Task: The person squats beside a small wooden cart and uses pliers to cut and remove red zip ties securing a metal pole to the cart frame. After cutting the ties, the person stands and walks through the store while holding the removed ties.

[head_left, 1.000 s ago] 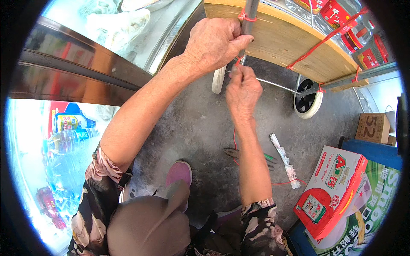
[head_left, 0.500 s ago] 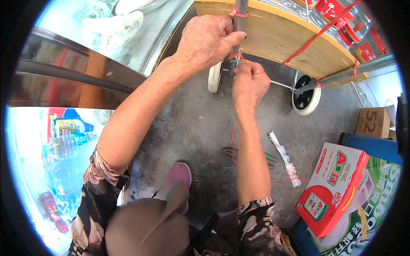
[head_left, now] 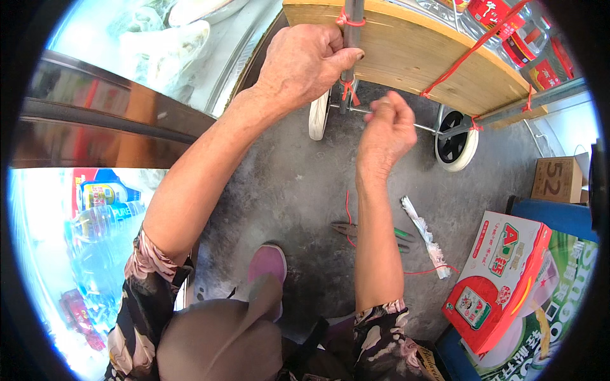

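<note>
My left hand (head_left: 305,60) is clenched around a grey metal pole (head_left: 351,25) that stands against a wooden board (head_left: 413,57) of a wheeled cart. Red string (head_left: 348,89) is wound and knotted around the pole just below that hand. My right hand (head_left: 384,130) hovers a little right of the knot, fingertips pinched together on what looks like the string's thin end. More red string crosses the board farther right and ties it to the frame.
The cart's white wheel (head_left: 318,114) and black wheel (head_left: 456,147) rest on grey concrete. On the floor lie pliers (head_left: 346,228), loose red string (head_left: 347,209) and a white wrapper strip (head_left: 424,235). A red carton (head_left: 502,279) and a cardboard box (head_left: 556,179) sit right. My pink shoe (head_left: 267,263) is below.
My right hand has drawn away from the pole, moving right and slightly down. My left hand keeps its grip on the pole.
</note>
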{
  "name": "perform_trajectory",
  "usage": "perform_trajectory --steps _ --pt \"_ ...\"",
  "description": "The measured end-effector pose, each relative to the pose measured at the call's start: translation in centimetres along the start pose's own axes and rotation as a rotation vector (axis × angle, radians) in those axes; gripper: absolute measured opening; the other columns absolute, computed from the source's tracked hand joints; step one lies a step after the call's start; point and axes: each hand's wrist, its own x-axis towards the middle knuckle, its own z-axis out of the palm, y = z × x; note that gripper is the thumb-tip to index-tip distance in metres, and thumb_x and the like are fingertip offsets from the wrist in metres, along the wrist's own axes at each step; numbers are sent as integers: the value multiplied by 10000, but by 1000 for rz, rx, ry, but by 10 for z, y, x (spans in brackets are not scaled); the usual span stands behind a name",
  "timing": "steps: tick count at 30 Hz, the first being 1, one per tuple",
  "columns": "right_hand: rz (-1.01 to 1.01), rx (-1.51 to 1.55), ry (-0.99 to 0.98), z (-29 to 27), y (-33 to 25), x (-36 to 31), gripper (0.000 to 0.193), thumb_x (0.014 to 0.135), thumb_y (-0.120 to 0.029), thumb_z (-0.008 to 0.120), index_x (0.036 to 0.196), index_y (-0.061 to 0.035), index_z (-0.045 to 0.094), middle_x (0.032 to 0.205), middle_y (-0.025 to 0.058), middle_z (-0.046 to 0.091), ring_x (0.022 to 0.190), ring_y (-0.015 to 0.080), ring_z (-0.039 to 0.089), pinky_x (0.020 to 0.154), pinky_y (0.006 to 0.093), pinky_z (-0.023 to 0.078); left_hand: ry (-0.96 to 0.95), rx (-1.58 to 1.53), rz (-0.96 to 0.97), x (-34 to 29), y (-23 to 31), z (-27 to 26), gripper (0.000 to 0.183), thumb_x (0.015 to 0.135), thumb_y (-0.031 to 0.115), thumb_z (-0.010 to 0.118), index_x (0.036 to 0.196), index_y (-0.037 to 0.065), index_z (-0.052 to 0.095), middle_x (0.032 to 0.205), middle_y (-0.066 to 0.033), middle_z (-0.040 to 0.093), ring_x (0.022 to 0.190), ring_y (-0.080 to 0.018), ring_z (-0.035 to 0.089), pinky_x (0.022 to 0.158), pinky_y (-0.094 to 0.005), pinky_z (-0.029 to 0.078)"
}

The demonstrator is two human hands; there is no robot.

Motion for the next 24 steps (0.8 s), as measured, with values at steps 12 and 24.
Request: perform_trajectory --steps 12,24 --pt "-161 -283 -258 14 3 -8 162 828 -114 595 927 5 642 836 144 645 730 223 626 669 336 489 9 2 7 0 -2 0 287 808 258 674 721 -6 605 523 -24 555 496 -61 518 463 -244 404" --pt "101 -285 -240 22 -21 4 170 775 -129 615 780 33 669 613 142 607 595 187 566 611 340 454 -11 -45 -19 1 -2 -1 285 815 249 676 695 1 601 508 -9 531 481 -53 474 451 -241 385"
